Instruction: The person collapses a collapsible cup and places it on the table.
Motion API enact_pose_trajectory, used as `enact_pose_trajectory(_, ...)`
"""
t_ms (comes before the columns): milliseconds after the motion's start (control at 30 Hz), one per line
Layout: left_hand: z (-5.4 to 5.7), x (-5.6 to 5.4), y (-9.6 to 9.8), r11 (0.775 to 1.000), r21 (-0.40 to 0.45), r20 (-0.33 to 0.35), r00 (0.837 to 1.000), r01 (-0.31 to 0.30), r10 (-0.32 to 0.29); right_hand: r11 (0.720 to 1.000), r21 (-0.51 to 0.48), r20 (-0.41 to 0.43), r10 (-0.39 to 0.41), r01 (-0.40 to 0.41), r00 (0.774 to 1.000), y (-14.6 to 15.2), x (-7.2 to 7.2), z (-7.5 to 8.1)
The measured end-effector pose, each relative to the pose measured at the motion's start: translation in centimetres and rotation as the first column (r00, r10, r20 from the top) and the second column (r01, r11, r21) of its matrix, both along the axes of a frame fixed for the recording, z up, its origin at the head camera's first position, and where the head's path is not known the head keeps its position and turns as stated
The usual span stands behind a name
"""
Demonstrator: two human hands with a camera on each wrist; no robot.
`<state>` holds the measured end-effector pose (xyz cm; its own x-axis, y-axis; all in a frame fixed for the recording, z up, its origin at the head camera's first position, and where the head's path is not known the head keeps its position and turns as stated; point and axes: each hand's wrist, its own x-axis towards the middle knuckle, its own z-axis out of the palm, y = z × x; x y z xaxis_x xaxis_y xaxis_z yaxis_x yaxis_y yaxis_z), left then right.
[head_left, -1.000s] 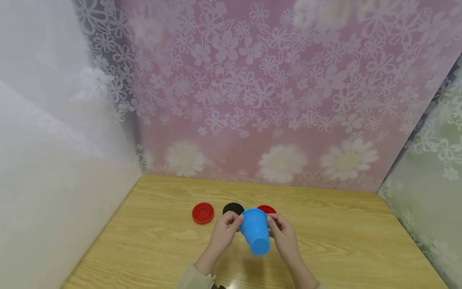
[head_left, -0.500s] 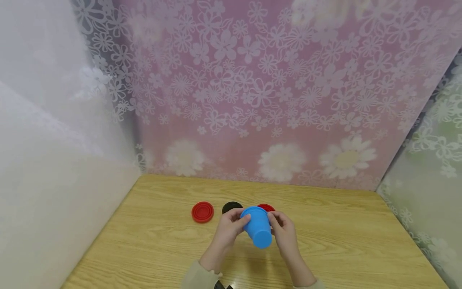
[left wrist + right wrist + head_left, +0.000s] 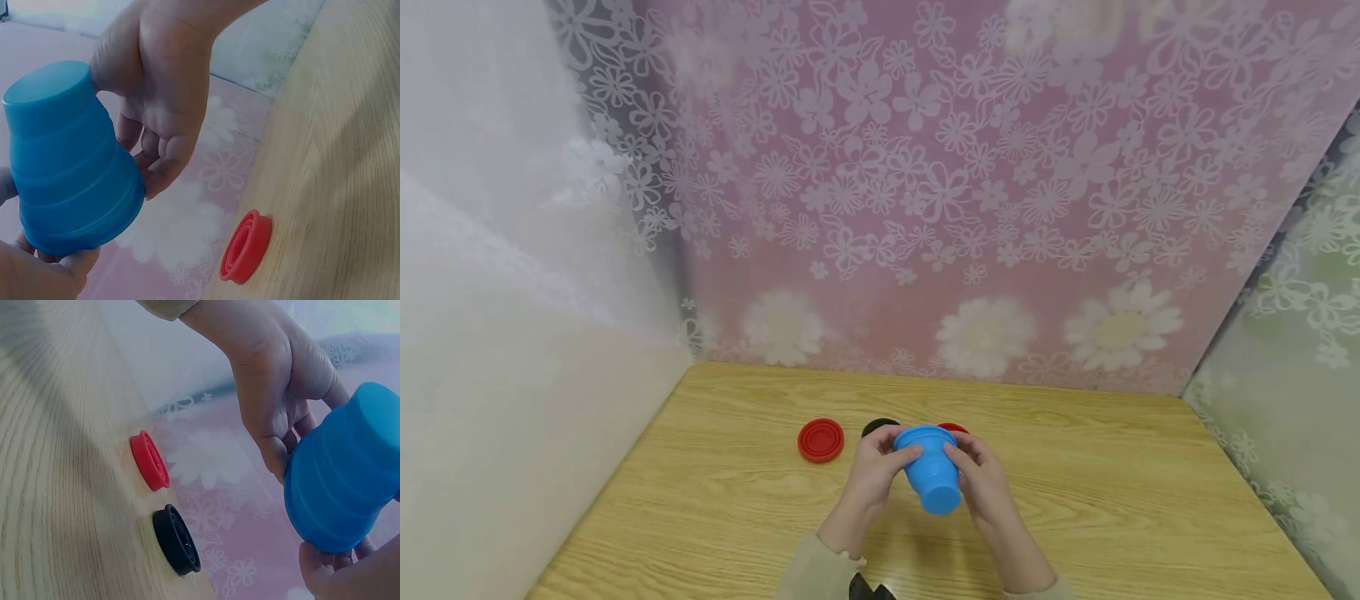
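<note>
A blue collapsible cup (image 3: 931,468), its wall stepped in rings, is held in the air above the table with its base tilted toward me. My left hand (image 3: 870,468) grips its left side, thumb on the wall near the wide rim. On the other side my right hand (image 3: 987,485) holds it the same way, with the fingers partly behind the rim. The left wrist view shows the cup (image 3: 69,162) stretched out, its narrow base up. From the right wrist, fingers of both hands touch the cup (image 3: 344,475) near its wide end.
Behind the hands on the wooden table (image 3: 722,492) lie a flat red ringed disc (image 3: 821,440), a black one (image 3: 878,426) and another red one (image 3: 953,427), the last two partly hidden. Floral cloth walls (image 3: 880,208) enclose the back and sides.
The cup has risen slightly and looks shorter from the head view. My thumbs have shifted from its rim onto the side wall. The discs stay where they were.
</note>
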<state>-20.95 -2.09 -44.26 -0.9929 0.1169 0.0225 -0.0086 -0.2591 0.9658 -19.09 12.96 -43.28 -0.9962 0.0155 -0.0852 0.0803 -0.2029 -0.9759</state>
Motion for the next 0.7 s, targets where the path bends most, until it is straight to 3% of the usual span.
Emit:
enact_pose_trajectory(200,-0.3,-0.3,-0.2,0.997,-0.077,-0.064,0.998,-0.014,0.01,0.999,0.047,0.023,-0.007,0.006,1.0,0.0,-0.5,-0.3)
enact_pose_trajectory(333,0.4,0.1,-0.6,0.99,-0.141,-0.151,0.988,-0.004,-0.018,0.988,0.154,-0.015,-0.018,0.02,1.0,0.2,-0.8,-0.7)
enact_pose_trajectory(500,1.8,1.1,-0.9,0.967,-0.254,-0.246,0.969,-0.033,-0.032,0.951,0.307,-0.083,0.005,0.02,0.997,0.7,-0.9,-1.1)
enact_pose_trajectory(700,1.9,1.4,-1.1,0.937,-0.341,-0.293,0.956,-0.071,-0.034,0.904,0.426,-0.135,0.023,0.038,0.991,0.8,-1.0,-1.3)
